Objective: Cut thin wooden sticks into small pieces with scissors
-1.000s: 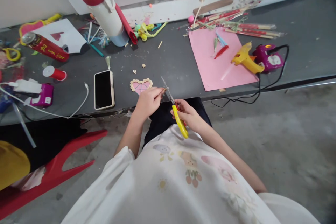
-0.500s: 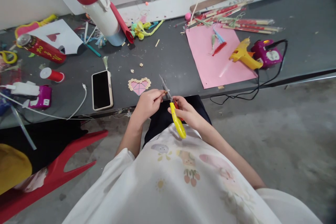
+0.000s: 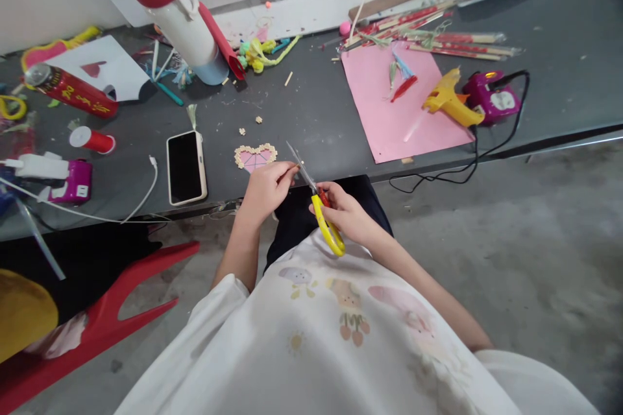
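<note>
My right hand (image 3: 343,211) grips yellow-handled scissors (image 3: 318,204), blades pointing up-left over the table's front edge. My left hand (image 3: 265,188) is closed in a pinch on a thin wooden stick (image 3: 292,170) whose tip sits at the scissor blades. Just beyond my left hand a pink heart (image 3: 256,156) rimmed with small pale pieces lies on the dark table (image 3: 316,110). Two loose pale pieces (image 3: 250,125) lie a little further back.
A phone (image 3: 185,166) lies left of the heart. A pink sheet (image 3: 399,104) holds a yellow glue gun (image 3: 450,104), with a purple plug box (image 3: 491,98) beside it. A white bottle (image 3: 182,16), red can (image 3: 68,89), red spool (image 3: 91,140) and sticks (image 3: 438,39) crowd the back. A red stool (image 3: 111,311) stands lower left.
Both hands with stick and scissors stay together at the table edge; the scissor blades look slightly more closed on the stick. The view drifted a little to the right.
</note>
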Demonstrator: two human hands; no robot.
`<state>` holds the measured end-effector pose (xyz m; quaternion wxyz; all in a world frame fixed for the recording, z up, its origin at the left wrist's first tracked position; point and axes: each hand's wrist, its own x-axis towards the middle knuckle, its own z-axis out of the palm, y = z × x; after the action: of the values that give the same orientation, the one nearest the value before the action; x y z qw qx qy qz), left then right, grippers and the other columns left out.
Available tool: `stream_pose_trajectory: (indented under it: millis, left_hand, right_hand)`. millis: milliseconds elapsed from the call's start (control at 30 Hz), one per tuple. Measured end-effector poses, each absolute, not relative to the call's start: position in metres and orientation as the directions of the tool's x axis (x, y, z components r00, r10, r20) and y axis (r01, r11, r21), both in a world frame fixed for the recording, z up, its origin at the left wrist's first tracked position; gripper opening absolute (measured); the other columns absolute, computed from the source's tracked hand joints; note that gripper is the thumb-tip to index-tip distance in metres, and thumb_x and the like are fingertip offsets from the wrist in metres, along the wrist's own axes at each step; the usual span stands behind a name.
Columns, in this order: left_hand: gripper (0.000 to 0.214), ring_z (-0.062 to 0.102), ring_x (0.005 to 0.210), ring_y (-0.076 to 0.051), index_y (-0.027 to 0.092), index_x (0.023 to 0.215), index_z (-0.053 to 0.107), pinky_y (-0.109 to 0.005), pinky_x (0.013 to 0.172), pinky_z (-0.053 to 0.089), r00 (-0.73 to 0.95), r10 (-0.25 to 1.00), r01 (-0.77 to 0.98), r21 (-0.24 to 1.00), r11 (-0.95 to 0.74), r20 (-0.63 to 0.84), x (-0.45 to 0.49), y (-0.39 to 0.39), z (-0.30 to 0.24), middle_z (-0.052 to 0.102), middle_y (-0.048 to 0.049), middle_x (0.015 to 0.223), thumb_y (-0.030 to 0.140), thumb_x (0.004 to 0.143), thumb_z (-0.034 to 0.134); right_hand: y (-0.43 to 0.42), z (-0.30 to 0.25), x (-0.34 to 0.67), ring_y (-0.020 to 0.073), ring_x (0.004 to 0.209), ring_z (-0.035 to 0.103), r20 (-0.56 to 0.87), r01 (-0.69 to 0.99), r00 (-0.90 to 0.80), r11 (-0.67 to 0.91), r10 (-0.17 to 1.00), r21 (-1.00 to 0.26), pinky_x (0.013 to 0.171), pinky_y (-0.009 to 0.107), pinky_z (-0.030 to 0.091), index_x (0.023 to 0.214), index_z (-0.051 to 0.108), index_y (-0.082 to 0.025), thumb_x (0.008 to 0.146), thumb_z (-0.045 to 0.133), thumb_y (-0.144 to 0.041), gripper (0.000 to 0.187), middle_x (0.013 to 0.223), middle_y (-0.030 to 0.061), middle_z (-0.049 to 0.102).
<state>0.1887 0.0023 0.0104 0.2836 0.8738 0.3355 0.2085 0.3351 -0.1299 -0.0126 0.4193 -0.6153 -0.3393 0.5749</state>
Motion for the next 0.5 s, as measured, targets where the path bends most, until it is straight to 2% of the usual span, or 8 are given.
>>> stream_pose_trajectory:
  millis: [133,267,500]
  left_hand:
    - [0.027,0.058,0.062,-0.012,0.017,0.079,0.067,-0.024,0.065,0.044,0.726,0.676,0.452,0.653,-0.608,0.127,0.19,0.001,0.011,0.066,-0.0014,0.065,0.027,0.092,0.045]
    - [0.027,0.058,0.062,-0.011,0.016,0.08,0.068,-0.023,0.064,0.044,0.786,0.61,0.394,0.68,-0.618,0.098,0.193,-0.002,0.011,0.066,-0.0015,0.066,0.026,0.091,0.045]
    - [0.029,0.058,0.061,-0.011,0.015,0.073,0.066,-0.022,0.064,0.044,0.785,0.612,0.384,0.705,-0.596,0.09,0.197,-0.005,0.01,0.066,-0.0014,0.064,0.026,0.091,0.045]
  right_hand:
    - [-0.127,-0.003,0.334,0.0126,0.073,0.053,-0.444,-0.15,0.076,-0.43,0.893,-0.89,0.069,0.028,0.045,0.117,0.046,-0.02,0.073,0.067,-0.032,0.051,0.084,-0.0017,0.054]
    - [-0.122,0.009,0.336,0.0121,0.073,0.052,-0.438,-0.171,0.084,-0.42,0.895,-0.891,0.069,0.028,0.044,0.116,0.045,-0.019,0.072,0.067,-0.029,0.05,0.087,-0.0013,0.055]
    - [-0.122,0.013,0.339,0.0113,0.069,0.05,-0.44,-0.172,0.097,-0.421,0.893,-0.891,0.065,0.027,0.043,0.115,0.044,-0.02,0.07,0.068,-0.027,0.052,0.085,-0.0024,0.054]
